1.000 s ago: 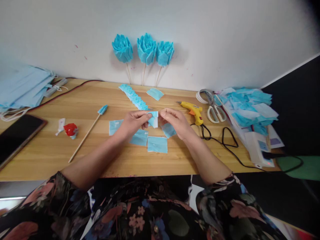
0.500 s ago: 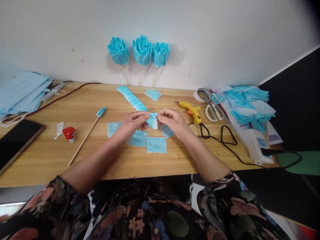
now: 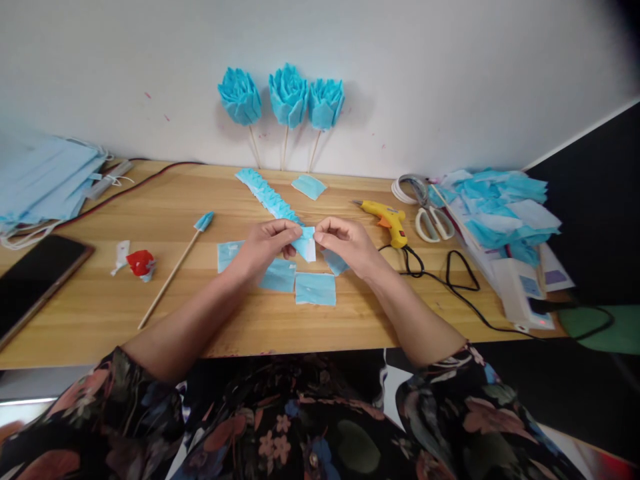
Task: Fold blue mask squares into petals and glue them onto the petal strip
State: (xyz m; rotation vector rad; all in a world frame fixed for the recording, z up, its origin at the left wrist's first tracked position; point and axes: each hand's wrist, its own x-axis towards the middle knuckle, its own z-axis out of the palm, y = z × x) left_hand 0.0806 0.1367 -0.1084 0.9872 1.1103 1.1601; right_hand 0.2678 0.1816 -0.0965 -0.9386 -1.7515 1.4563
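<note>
A small folded piece of blue and white fabric (image 3: 306, 246) is held above the middle of the table. My left hand (image 3: 270, 246) pinches its left side, and my right hand (image 3: 345, 241) pinches its upper right edge. Below the hands lie cut blue fabric rectangles (image 3: 316, 289), one of them partly hidden under my right hand. Just beyond my left hand runs a row of folded blue petals (image 3: 265, 193), its near end close to my fingers. One more blue piece (image 3: 309, 187) lies farther back.
Three blue fabric flowers (image 3: 289, 97) on sticks lean against the wall. To the right are a yellow glue gun (image 3: 389, 219), scissors (image 3: 434, 223), a fabric heap (image 3: 505, 207) and a power strip (image 3: 523, 287). Leftward lie a tipped stick (image 3: 173, 273), a phone (image 3: 37, 283) and face masks (image 3: 55, 177).
Both hands keep their pinch on the folded fabric piece, which shows slightly more of its white side. The whole view has shifted a little.
</note>
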